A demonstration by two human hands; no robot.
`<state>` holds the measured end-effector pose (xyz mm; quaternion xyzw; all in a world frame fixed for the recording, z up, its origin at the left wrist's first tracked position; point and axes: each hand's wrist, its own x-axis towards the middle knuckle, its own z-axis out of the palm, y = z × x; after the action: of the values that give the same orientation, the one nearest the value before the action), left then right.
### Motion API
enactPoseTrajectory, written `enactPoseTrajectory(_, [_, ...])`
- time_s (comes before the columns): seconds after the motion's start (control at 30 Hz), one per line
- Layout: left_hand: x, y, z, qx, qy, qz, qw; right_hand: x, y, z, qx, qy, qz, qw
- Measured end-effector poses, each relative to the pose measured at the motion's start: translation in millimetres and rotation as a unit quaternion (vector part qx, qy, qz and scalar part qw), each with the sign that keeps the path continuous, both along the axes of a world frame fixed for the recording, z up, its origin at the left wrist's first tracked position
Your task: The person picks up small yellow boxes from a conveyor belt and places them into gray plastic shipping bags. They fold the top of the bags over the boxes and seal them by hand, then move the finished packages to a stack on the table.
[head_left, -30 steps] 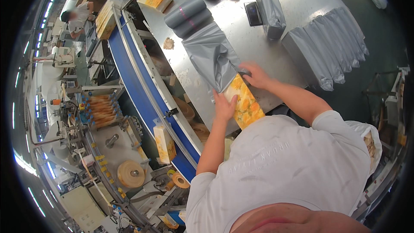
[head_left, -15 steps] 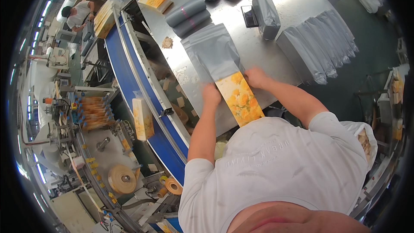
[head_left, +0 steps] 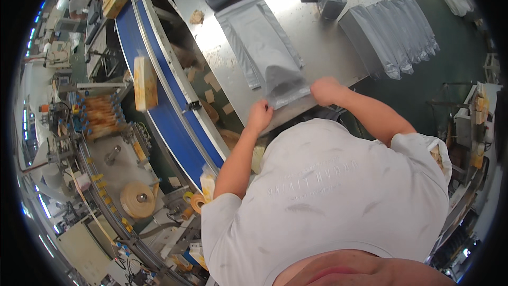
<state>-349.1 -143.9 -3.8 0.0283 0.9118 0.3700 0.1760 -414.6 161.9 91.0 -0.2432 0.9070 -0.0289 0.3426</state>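
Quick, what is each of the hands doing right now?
Left hand: closed, gripping the grey bag at its near end.
Right hand: closed, gripping that bag too.

— Where's the pouch point(head_left: 275, 69)?
— On the table point(head_left: 328, 47), between the left hand point(head_left: 259, 116) and right hand point(head_left: 325, 90), near edge.
— And the conveyor point(head_left: 159, 95)?
— Left of the table, carrying a box point(head_left: 145, 83); stacked bags point(head_left: 391, 32) lie far right.

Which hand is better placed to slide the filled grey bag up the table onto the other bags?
Right, probably. The right hand grips the grey bag at its open end; the left hand only touches its corner.
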Motion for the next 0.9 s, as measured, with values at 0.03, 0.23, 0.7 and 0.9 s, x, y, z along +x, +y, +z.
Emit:
enactPoseTrajectory(0.03, [6, 1, -1, 0.016, -0.015, 0.019, 1.0, 5, -13, 20, -0.007, -0.014, 0.045, 0.999])
enactPoseTrajectory(0.23, [34, 12, -1, 0.171, -0.027, 0.192, 0.966, 24, -84, -25, -0.336, 0.053, -0.034, 0.94])
enactPoseTrajectory(0.7, [34, 17, -9, 0.192, 0.042, 0.143, 0.97, 80, 17, -84, -0.319, 0.067, -0.272, 0.906])
enactPoseTrajectory(0.9, [42, -9, 6, 0.087, 0.012, 0.107, 0.99, 153, 186, -50, 0.303, -0.177, -0.117, 0.929])
